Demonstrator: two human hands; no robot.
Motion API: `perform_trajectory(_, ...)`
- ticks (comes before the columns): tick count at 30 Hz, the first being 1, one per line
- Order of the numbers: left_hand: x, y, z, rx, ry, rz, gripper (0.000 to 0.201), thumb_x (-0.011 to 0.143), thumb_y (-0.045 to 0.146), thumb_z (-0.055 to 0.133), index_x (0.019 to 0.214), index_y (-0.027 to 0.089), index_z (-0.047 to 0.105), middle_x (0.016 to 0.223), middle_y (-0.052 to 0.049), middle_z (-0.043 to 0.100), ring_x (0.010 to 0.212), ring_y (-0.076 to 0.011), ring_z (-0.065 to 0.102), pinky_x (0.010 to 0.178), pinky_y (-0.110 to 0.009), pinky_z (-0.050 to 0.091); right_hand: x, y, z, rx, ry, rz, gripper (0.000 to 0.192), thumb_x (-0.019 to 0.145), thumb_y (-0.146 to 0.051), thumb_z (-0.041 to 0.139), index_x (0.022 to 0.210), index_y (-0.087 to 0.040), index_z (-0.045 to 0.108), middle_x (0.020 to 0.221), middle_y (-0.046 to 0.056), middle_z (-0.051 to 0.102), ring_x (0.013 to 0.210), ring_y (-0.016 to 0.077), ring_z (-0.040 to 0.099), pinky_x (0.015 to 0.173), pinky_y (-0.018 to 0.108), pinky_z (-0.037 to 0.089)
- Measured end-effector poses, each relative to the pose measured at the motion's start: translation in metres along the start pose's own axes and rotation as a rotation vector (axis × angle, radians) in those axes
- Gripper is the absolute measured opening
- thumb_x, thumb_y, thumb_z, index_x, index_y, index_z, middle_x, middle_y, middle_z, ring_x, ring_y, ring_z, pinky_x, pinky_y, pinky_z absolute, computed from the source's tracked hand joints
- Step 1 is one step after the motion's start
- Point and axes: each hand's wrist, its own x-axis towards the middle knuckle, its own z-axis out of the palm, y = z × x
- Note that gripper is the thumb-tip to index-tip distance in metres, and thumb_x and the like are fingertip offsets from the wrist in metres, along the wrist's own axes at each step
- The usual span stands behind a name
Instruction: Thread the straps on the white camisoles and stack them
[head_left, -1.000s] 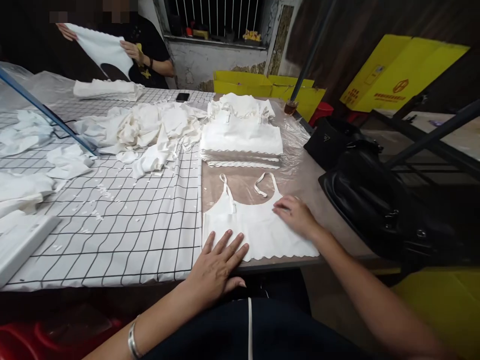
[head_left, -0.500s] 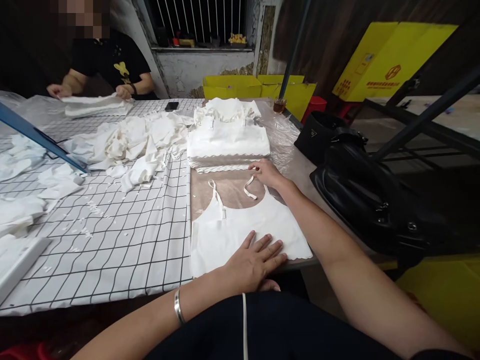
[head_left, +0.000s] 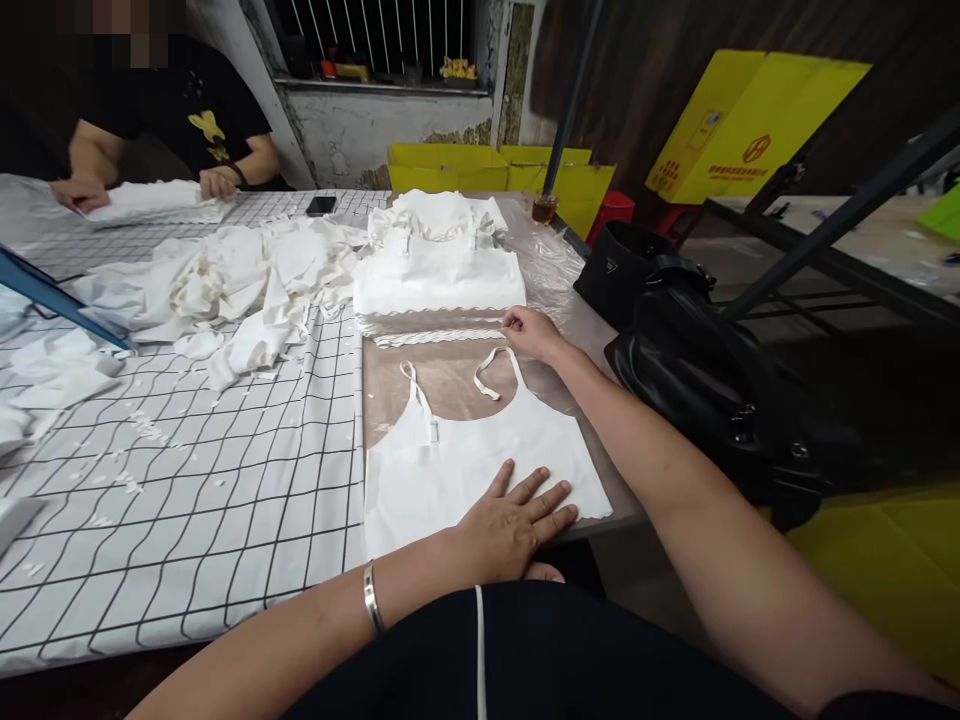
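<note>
A white camisole top [head_left: 450,480] lies flat at the near edge of the table, its thin straps toward the far side. My left hand [head_left: 514,515], with a silver bangle on the wrist, rests on its lower right part, fingers spread. Just beyond the right strap [head_left: 487,372], which curls loosely on the table, my right hand [head_left: 531,332] has its fingertips pinched together. Whatever is between them, if anything, is hidden. The fingers are close to the front edge of a stack of folded white tops [head_left: 442,285].
Loose white fabric pieces [head_left: 247,270] cover part of the checked cloth [head_left: 262,510] on the left. Black bags [head_left: 697,370] sit along the right edge. A co-worker's hands [head_left: 217,182] handle white fabric at the far left; a phone [head_left: 321,206] lies nearby.
My right hand has moved slightly off the right strap, which now shows its whole curl. My left hand stays on the top. The view has shifted a little; the co-worker's hands have lowered onto their fabric.
</note>
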Motion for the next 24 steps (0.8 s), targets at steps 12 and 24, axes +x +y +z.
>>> perform_trajectory(12,0.000,0.001,-0.004,-0.041,-0.006,-0.007,0.073,0.093,0.066,0.037,0.153,0.024,0.028,0.158,-0.007,0.025,0.147,-0.0335,0.017,0.117,-0.059,0.010,-0.006,-0.035,0.007,-0.134,-0.132,0.339,0.027,0.080,-0.040,0.073,0.071,-0.016,0.063,0.088,0.010,0.067,0.090,0.0263,0.061,0.070,0.028,0.043)
perform_trajectory(24,-0.001,-0.004,-0.012,-0.261,0.201,-0.034,0.052,0.092,0.053,0.055,0.132,0.021,0.057,0.140,-0.012,0.055,0.132,-0.0326,0.046,0.113,-0.058,0.025,-0.012,-0.041,0.000,0.650,-0.053,0.457,0.012,0.076,-0.013,0.056,0.069,-0.018,0.048,0.069,0.002,0.063,0.061,0.0131,0.060,0.056,0.021,0.046)
